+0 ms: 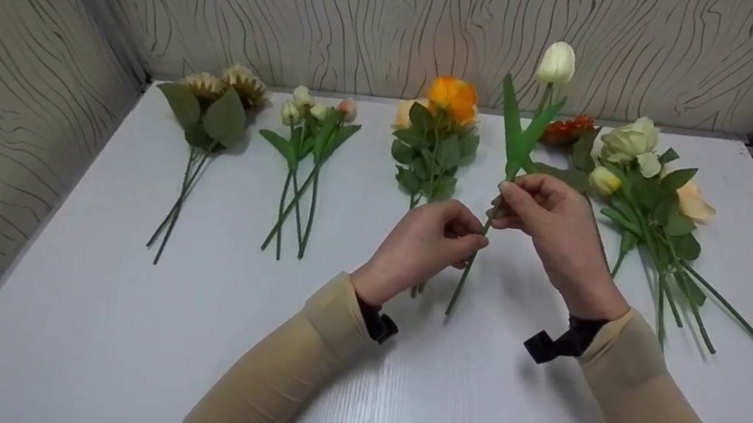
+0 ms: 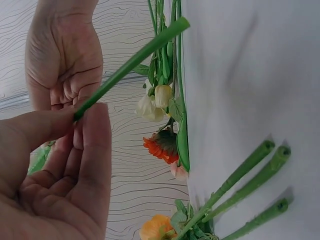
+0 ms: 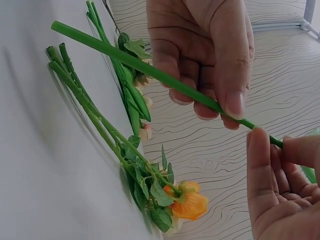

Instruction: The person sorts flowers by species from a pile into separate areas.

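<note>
A white tulip with long green leaves is held upright, slightly tilted, above the table. My left hand pinches its lower stem between thumb and fingers. Just above that, my right hand pinches the same stem below the leaves. The stem's cut end sticks out past my left fingers in the left wrist view. In the right wrist view, both hands' fingertips sit close together along the green stem. Behind my left hand lies a bunch with an orange flower and leafy stems.
On the white table, two sunflower-like blooms lie at the far left, beside several small tulips. To the right spreads a mixed bunch with a cream flower and a red-orange flower. Wood-patterned panels enclose the table.
</note>
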`<state>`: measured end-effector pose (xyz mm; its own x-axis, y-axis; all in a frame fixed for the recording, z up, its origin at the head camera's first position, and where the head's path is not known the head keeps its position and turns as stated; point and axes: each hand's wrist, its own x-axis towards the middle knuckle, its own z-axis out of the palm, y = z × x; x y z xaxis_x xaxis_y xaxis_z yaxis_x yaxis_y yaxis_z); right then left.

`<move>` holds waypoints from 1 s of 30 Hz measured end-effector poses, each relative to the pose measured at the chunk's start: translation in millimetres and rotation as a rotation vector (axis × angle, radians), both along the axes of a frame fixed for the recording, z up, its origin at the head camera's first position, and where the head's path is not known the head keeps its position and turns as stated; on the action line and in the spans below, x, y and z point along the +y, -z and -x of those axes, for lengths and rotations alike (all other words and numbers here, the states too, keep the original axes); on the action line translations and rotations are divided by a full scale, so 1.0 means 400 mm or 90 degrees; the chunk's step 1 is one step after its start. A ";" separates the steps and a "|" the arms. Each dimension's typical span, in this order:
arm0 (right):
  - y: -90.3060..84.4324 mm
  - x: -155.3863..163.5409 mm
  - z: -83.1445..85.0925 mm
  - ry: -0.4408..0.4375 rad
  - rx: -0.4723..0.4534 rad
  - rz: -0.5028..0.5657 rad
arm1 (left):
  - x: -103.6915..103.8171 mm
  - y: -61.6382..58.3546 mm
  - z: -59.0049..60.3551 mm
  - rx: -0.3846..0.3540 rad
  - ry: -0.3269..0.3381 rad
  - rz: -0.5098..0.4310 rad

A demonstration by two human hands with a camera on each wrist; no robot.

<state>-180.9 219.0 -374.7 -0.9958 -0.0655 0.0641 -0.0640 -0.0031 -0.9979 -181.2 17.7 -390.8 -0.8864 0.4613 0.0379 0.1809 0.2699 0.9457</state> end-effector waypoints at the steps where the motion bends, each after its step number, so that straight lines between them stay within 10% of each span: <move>1: 0.001 0.000 0.001 -0.002 0.000 0.003 | -0.004 -0.002 0.000 -0.001 -0.003 0.003; 18: 0.014 0.012 0.009 -0.015 -0.008 -0.051 | -0.318 -0.009 0.149 -0.097 -0.214 0.099; 30: 0.030 -0.002 0.016 -0.035 -0.010 -0.056 | -0.365 0.042 0.192 -0.158 -0.243 0.207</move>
<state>-187.1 218.0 -386.9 -0.9915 -0.1241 0.0394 -0.0498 0.0819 -0.9954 -257.8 -128.2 -407.7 -0.9568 0.0591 -0.2846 -0.2047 0.5580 0.8042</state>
